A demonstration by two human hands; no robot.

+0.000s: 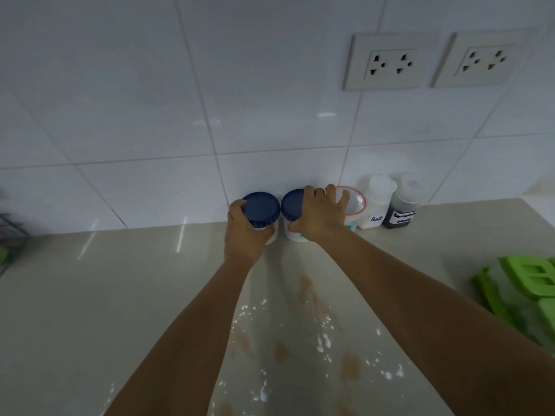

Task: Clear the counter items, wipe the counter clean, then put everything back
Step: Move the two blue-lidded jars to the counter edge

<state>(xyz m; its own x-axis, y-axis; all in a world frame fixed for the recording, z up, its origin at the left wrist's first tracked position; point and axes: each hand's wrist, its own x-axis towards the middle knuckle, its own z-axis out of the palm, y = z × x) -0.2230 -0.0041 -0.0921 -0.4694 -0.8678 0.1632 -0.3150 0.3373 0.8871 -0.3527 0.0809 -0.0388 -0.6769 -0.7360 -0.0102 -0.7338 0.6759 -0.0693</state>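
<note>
Two white jars with dark blue lids stand against the tiled wall at the back of the beige counter. My left hand is wrapped around the left jar. My right hand lies over the right blue-lidded jar, thumb on its side, fingers reaching onto a clear-lidded container with a red rim. Right of that stand a white bottle labelled Salt and a dark bottle of seasoning sauce. White powder and brown smears dirty the counter under my arms.
A green plastic rack or lid lies at the counter's right edge. A dark wire rack shows at the far left. Two wall sockets sit high on the tiles at the right.
</note>
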